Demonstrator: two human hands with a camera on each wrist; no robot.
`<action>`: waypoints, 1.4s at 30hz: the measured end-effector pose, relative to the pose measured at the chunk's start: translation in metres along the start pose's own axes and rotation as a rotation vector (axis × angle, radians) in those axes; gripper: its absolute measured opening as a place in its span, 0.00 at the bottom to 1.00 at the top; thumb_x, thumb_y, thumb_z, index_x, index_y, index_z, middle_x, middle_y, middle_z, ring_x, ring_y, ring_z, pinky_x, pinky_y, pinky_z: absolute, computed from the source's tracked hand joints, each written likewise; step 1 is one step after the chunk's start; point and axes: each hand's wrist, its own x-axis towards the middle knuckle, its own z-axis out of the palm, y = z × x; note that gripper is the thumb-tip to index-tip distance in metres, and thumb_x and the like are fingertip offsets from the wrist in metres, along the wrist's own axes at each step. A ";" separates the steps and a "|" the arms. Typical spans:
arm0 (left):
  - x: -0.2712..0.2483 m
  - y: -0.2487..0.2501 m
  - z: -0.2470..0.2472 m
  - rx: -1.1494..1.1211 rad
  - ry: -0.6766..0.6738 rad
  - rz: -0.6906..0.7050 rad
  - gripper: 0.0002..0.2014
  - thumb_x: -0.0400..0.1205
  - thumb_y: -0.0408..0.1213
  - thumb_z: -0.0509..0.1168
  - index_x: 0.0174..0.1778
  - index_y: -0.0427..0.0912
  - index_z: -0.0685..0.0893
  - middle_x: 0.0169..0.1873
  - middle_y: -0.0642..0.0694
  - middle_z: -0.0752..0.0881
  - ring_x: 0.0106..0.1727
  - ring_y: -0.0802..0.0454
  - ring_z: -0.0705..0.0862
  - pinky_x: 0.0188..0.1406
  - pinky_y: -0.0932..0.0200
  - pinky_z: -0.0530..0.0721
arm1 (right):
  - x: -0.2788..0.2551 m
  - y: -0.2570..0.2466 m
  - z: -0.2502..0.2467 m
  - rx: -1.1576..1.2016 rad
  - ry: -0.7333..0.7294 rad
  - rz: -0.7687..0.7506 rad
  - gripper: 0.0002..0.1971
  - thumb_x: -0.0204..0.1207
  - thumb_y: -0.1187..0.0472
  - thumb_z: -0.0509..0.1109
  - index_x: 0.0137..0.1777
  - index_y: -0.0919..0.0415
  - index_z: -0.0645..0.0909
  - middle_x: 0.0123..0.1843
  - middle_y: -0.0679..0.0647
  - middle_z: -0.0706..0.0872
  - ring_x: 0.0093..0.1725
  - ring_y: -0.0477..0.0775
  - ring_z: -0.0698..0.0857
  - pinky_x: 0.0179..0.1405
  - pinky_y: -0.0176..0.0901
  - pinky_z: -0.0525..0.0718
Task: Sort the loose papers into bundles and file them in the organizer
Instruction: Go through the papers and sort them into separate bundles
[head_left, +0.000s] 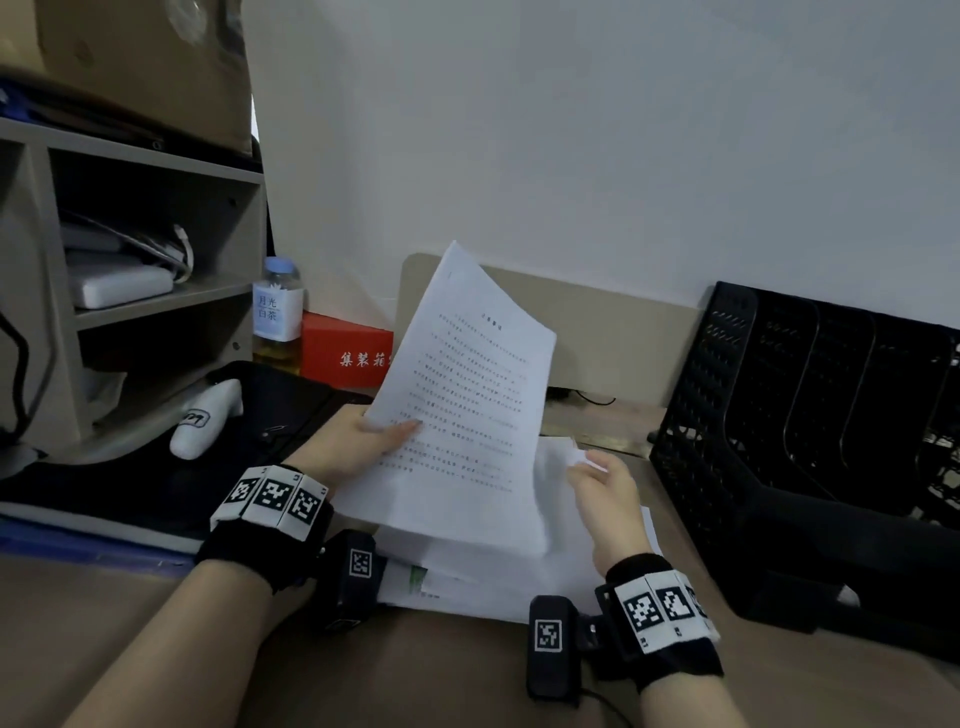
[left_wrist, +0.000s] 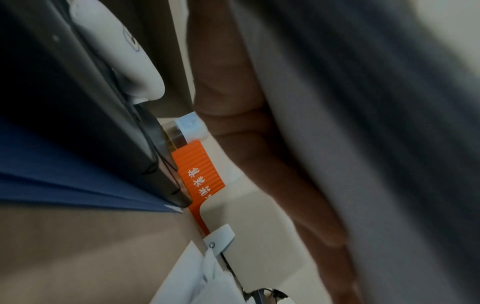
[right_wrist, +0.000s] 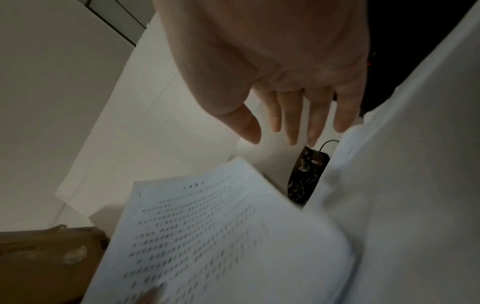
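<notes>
A person at a table (head_left: 156, 649) sorts papers, two hands at work. Nearest the camera, the loose pile (head_left: 493, 582) lies flat on the table, its sheets fanned and too overlapped to count. Just above the pile, the left hand (head_left: 358, 441) grasps one printed bundle (head_left: 462, 405) by its lower left edge, thumb on the face and fingers behind, holding it tilted upright; how many sheets the bundle has cannot be told. To the right of the bundle, the right hand (head_left: 605, 488) hangs over the pile with its grip released, fingers (right_wrist: 293, 121) straight and spread, holding nothing; a curled corner of the pile rises by its fingertips.

Right of the pile stands one black mesh organizer (head_left: 810, 405), with at least four slots in view and no papers seen in them. Left of the pile sit one black bag (head_left: 270, 415) with a white toy (head_left: 208, 415) on it, and beyond them one bottle (head_left: 278, 317), one red box (head_left: 348, 353) and one shelf unit (head_left: 130, 260).

The likely risks: held by one edge alone, the bundle may sag and shed sheets back onto the pile, and a reach into the fanned pile may push papers off the table's near edge or crease them.
</notes>
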 end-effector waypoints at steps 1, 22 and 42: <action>0.001 -0.001 -0.002 0.012 0.023 -0.014 0.15 0.78 0.46 0.72 0.56 0.41 0.89 0.48 0.45 0.93 0.49 0.46 0.92 0.56 0.42 0.88 | 0.006 0.004 -0.006 -0.009 0.042 0.019 0.21 0.81 0.67 0.61 0.74 0.59 0.71 0.64 0.54 0.78 0.57 0.51 0.75 0.56 0.43 0.72; 0.004 -0.001 0.000 0.086 0.211 -0.066 0.13 0.83 0.42 0.67 0.58 0.40 0.86 0.51 0.42 0.90 0.52 0.44 0.89 0.58 0.41 0.86 | 0.017 0.016 -0.038 -0.029 0.119 0.269 0.29 0.79 0.68 0.64 0.80 0.64 0.63 0.73 0.61 0.74 0.59 0.58 0.76 0.53 0.47 0.73; 0.001 0.011 0.001 -0.087 0.362 -0.007 0.15 0.84 0.37 0.67 0.64 0.36 0.84 0.58 0.40 0.87 0.58 0.40 0.86 0.63 0.39 0.83 | -0.035 -0.013 0.010 -0.589 -0.625 0.127 0.34 0.72 0.62 0.77 0.78 0.48 0.70 0.81 0.49 0.67 0.76 0.49 0.69 0.63 0.34 0.66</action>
